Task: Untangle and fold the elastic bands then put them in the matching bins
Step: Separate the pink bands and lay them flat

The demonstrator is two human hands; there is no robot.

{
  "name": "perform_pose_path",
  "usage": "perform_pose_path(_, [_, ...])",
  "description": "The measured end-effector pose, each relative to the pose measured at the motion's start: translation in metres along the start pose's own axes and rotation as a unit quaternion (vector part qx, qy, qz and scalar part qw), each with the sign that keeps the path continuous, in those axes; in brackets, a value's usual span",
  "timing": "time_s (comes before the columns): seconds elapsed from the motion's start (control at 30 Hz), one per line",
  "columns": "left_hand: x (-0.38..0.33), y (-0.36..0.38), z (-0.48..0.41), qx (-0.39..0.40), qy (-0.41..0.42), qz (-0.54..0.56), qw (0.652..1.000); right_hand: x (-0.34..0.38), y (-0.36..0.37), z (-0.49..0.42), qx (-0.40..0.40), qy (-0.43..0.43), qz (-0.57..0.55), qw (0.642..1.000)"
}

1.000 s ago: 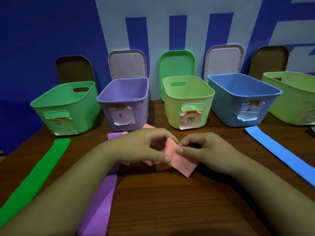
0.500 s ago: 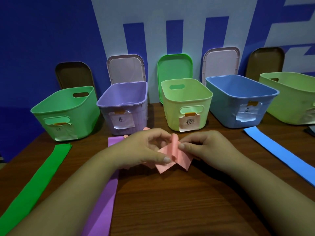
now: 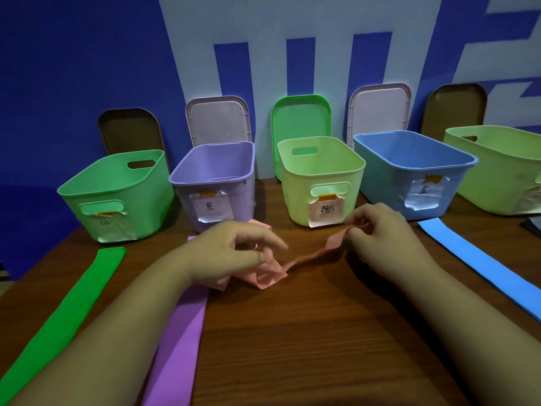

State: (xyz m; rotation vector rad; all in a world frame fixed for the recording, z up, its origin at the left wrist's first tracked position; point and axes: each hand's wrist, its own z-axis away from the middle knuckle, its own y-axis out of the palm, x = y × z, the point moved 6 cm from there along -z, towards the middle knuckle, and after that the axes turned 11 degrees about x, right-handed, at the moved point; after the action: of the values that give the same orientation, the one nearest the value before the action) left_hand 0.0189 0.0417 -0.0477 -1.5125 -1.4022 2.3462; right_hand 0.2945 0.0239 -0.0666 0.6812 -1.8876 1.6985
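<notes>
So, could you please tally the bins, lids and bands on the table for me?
Bins: 5
Lids: 5
Bands: 4
Total: 14
Dark item at the right edge: unclear, not counted.

Dark blue wall (image 3: 73, 68) across upper frame; pale blocky pattern at upper centre and right. Brown wood-grain table (image 3: 292, 332) fills lower frame. Light dim.
</notes>
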Motion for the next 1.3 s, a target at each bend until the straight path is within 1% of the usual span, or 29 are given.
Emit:
perform_pose_path(0.07, [0.000, 0.006, -0.001, 0.045, -0.006, -0.035, 0.998, 0.006, 0.002, 0.004, 0.010, -0.018, 0.006, 1.000])
perform_pose_path(0.1, [0.000, 0.008, -0.003, 0.047, -0.010, -0.045, 0.998, 0.011, 0.002, 0.007, 0.010, -0.033, -0.004, 0.999])
perform_pose_path(0.17, [-0.001, 0.008, -0.007, 0.022, -0.008, -0.077, 0.997, 0.018, 0.004, 0.013, 0.016, -0.066, -0.040, 0.997])
perform_pose_path(0.23, [-0.003, 0.012, -0.013, 0.006, 0.008, -0.124, 0.992, 0.023, 0.010, 0.018, 0.064, -0.078, -0.074, 0.992])
perform_pose_path(0.27, [-0.004, 0.017, -0.015, 0.015, 0.015, -0.137, 0.990, 0.025, 0.014, 0.020, 0.098, -0.077, -0.075, 0.989])
perform_pose_path(0.33, [-0.004, 0.030, -0.021, 0.048, 0.026, -0.162, 0.985, 0.026, 0.025, 0.022, 0.160, -0.078, -0.035, 0.983])
perform_pose_path(0.43, [-0.001, 0.041, -0.029, 0.069, 0.029, -0.207, 0.976, 0.028, 0.035, 0.024, 0.215, -0.096, 0.078, 0.969])
perform_pose_path(0.5, [0.002, 0.039, -0.030, 0.067, 0.023, -0.204, 0.976, 0.029, 0.036, 0.025, 0.220, -0.103, 0.110, 0.964])
perform_pose_path(0.6, [0.002, 0.036, -0.028, 0.057, 0.028, -0.195, 0.979, 0.029, 0.033, 0.025, 0.212, -0.098, 0.114, 0.966])
perform_pose_path(0.7, [0.004, 0.034, -0.027, 0.059, 0.008, -0.178, 0.982, 0.030, 0.030, 0.026, 0.203, -0.090, 0.117, 0.968])
perform_pose_path(0.8, [0.003, 0.033, -0.028, 0.049, 0.006, -0.175, 0.983, 0.032, 0.027, 0.029, 0.205, -0.081, 0.073, 0.973])
perform_pose_path(0.9, [0.004, 0.032, -0.029, 0.028, -0.006, -0.159, 0.987, 0.036, 0.031, 0.035, 0.256, -0.051, -0.013, 0.965])
perform_pose_path(0.97, [0.005, 0.030, -0.027, 0.007, -0.014, -0.135, 0.991, 0.040, 0.040, 0.040, 0.293, -0.038, -0.032, 0.955])
perform_pose_path(1.03, [0.003, 0.025, -0.025, -0.031, -0.004, -0.115, 0.993, 0.044, 0.050, 0.043, 0.312, -0.031, -0.031, 0.949])
perform_pose_path(1.13, [-0.001, 0.019, -0.022, -0.077, 0.022, -0.081, 0.994, 0.047, 0.057, 0.041, 0.304, -0.017, -0.021, 0.952])
perform_pose_path(1.3, [-0.005, 0.020, -0.020, -0.076, 0.036, -0.056, 0.995, 0.050, 0.053, 0.040, 0.284, -0.021, -0.036, 0.958])
